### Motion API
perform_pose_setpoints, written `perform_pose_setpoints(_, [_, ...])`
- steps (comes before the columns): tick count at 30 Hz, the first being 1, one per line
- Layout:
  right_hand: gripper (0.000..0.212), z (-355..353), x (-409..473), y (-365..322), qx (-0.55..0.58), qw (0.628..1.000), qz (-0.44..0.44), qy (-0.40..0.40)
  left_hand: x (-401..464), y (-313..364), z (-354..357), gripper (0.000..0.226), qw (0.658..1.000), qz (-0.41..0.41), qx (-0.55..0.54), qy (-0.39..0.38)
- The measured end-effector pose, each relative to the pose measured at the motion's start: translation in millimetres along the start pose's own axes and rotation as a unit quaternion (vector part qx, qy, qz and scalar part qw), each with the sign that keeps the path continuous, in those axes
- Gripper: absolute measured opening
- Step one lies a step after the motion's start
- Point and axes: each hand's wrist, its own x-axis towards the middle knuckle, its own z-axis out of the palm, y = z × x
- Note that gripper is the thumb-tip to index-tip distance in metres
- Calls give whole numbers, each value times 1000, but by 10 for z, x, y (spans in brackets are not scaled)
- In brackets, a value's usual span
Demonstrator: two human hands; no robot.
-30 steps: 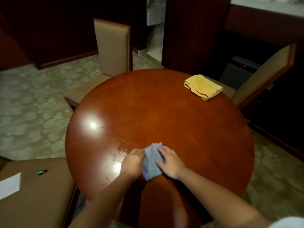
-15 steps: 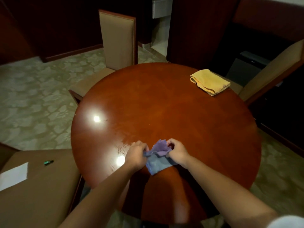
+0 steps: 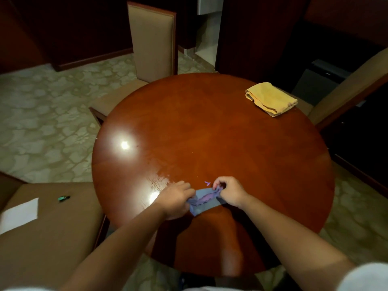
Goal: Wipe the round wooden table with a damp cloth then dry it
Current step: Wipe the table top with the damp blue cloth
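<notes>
The round wooden table (image 3: 210,131) fills the middle of the view, its surface glossy with a wet streaky patch near its front left. Over its near part I hold a small blue-purple cloth (image 3: 204,199) stretched between both hands. My left hand (image 3: 175,199) grips the cloth's left end and my right hand (image 3: 228,191) pinches its right end. A folded yellow cloth (image 3: 270,98) lies on the table at the far right, near the rim.
A tan upholstered chair (image 3: 152,40) stands behind the table and another (image 3: 344,89) at the right. At the left, a brown seat (image 3: 52,232) carries a white paper (image 3: 20,214) and a small green object (image 3: 63,198). Patterned carpet surrounds the table.
Both hands pressed the cloth flat on the table a second ago; they have since lifted and bunched it, then pulled it out lengthwise between them.
</notes>
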Motion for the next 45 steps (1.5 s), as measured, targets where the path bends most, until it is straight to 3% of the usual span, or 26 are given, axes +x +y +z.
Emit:
perform_pose_setpoints(6, [21, -40, 245, -168, 1, 1000, 19, 3, 135, -146, -169, 7, 966, -230, -117, 20])
perform_pose_setpoints(10, [15, 54, 436, -287, -11, 1000, 0, 25, 256, -302, -257, 18, 928, -315, -194, 38])
perform_pose_setpoints(16, [14, 119, 701, -514, -28, 997, -33, 64, 397, -529, -293, 14, 890, -388, -208, 116])
perform_pose_setpoints(22, [10, 129, 1052, -606, -46, 995, -23, 82, 605, -733, -232, 27, 911, -378, -114, 121])
perform_pose_setpoints(24, [14, 134, 1121, -618, -42, 995, 9, 92, 626, -719, -188, 33, 948, -295, -41, 114])
perform_pose_setpoints(26, [15, 159, 1186, -634, -7, 993, 49, 109, 616, -675, -154, 30, 980, -185, -36, 68])
perform_pose_setpoints(29, [18, 201, 1256, -695, 55, 984, 108, 131, 582, -665, -160, 28, 993, -100, -49, -28])
perform_pose_setpoints(34, [20, 212, 1312, -759, 136, 961, 179, 159, 561, -742, -166, 31, 993, -81, -26, -79])
perform_pose_setpoints(37, [24, 241, 1326, -780, 212, 930, 234, 188, 617, -712, -197, 34, 991, -89, -24, -98])
perform_pose_setpoints(39, [25, 233, 1328, -813, 234, 923, 240, 192, 663, -664, -222, 26, 989, -115, -24, -91])
perform_pose_setpoints(41, [8, 159, 1269, -831, 125, 967, 156, 160, 719, -633, -260, 15, 984, -164, -43, -57])
perform_pose_setpoints(42, [10, 92, 1210, -821, -25, 990, 60, 123, 756, -634, -288, 13, 978, -197, -54, -45])
perform_pose_setpoints(43, [22, 15, 1152, -787, -173, 980, -54, 79, 793, -635, -330, 12, 970, -232, -68, -39])
perform_pose_setpoints(45, [37, -116, 1035, -747, -341, 910, -237, 0, 861, -658, -424, 10, 953, -280, -109, -36])
